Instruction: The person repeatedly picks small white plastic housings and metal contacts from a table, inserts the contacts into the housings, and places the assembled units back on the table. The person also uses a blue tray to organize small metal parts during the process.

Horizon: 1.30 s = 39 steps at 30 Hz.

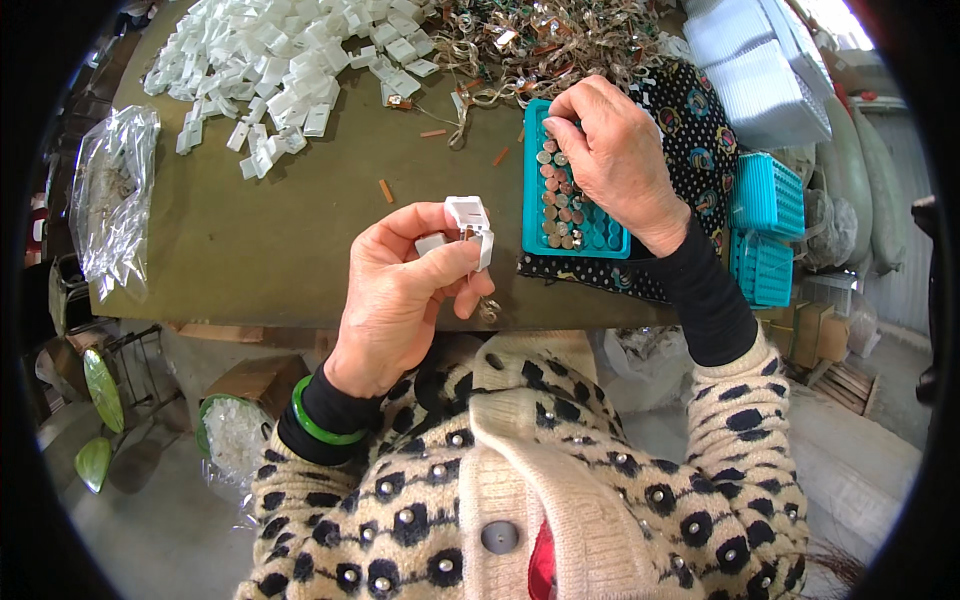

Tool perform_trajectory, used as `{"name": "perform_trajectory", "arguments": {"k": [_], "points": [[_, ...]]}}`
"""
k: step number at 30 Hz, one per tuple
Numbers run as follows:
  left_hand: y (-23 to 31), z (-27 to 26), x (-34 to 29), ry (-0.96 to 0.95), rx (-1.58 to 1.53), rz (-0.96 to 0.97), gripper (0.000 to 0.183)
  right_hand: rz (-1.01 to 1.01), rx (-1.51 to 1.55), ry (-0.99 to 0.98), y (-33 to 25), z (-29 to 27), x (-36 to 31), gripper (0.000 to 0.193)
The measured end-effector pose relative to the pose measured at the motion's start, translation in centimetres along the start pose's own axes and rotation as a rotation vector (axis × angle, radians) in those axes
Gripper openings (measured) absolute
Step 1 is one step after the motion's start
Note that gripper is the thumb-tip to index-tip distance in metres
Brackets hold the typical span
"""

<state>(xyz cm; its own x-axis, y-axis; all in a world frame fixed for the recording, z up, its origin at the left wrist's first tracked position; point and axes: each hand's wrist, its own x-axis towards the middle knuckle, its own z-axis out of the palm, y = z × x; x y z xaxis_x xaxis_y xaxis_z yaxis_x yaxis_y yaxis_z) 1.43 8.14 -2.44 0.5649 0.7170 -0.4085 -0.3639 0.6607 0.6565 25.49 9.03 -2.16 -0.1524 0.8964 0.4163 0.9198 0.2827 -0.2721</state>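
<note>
My left hand (pixel 393 285) is closed around a small white plastic case (pixel 467 213) with a part standing open. A bit of coiled wire (pixel 488 309) hangs below its fingers. Over the teal tray (pixel 535 240) my right hand (pixel 622 150) has its thumb and forefinger pinched together near the far left corner; whatever is between them is hidden. Round button cells (pixel 549 198), copper and silver in colour, lie in rows in the tray's left part. Several round pockets (pixel 614 230) at its near right show bare teal.
White plastic cases (pixel 270 70) are heaped at the far left, beside a tangle of wires (pixel 555 40). Clear plastic bags (pixel 115 200) lie at the left edge. Dotted black cloth (pixel 690 120) lies under the tray; stacked teal trays (pixel 768 195) and white trays (pixel 760 75) stand right.
</note>
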Motion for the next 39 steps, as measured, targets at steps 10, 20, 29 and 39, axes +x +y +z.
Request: {"name": "perform_trajectory", "arguments": {"k": [10, 20, 29, 39], "points": [[-0.4, -0.3, 0.6, 0.022, 0.015, -0.007, 0.02, -0.091, 0.054, -0.098, 0.1, 0.0, 1.1, 0.008], [-0.1, -0.9, 0.6, -0.032, -0.068, 0.014, 0.024, 0.326, 0.424, -0.11, 0.0, -2.4, 0.6, 0.004], [0.1, -1.1, 0.5, -0.085, -0.098, 0.079, 0.027, 0.036, 0.161, -0.115, -0.4, -1.7, -0.3, 0.01], [0.3, -0.8, 0.7, -0.084, -0.036, 0.112, 0.029, -0.117, -0.053, -0.269, -0.9, -2.3, -0.4, 0.011]]}}
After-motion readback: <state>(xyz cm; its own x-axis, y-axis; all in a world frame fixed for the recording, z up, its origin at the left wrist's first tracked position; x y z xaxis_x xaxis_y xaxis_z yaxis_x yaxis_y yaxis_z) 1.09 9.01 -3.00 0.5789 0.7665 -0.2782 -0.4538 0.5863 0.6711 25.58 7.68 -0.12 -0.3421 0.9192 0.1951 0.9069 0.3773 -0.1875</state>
